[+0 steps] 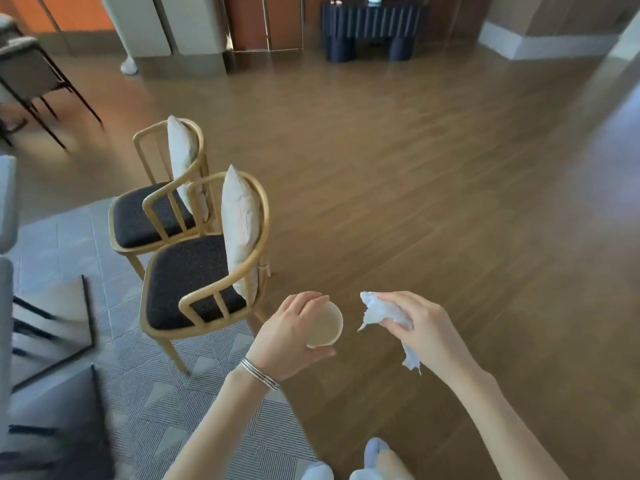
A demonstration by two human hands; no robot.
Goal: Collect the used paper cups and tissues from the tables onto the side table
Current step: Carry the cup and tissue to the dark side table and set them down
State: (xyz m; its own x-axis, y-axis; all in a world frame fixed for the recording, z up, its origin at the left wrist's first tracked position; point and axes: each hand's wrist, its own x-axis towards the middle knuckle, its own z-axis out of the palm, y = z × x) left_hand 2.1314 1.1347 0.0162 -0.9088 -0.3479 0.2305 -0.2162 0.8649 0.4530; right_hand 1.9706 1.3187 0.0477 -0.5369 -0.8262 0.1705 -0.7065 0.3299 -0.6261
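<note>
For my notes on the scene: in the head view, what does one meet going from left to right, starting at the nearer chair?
Nearer chair → left hand → paper cup → tissue → right hand.

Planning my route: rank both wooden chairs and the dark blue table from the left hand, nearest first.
1. Nearer wooden chair, just left of the left hand.
2. Farther wooden chair, behind the first.
3. Dark blue table, at the far wall.
</note>
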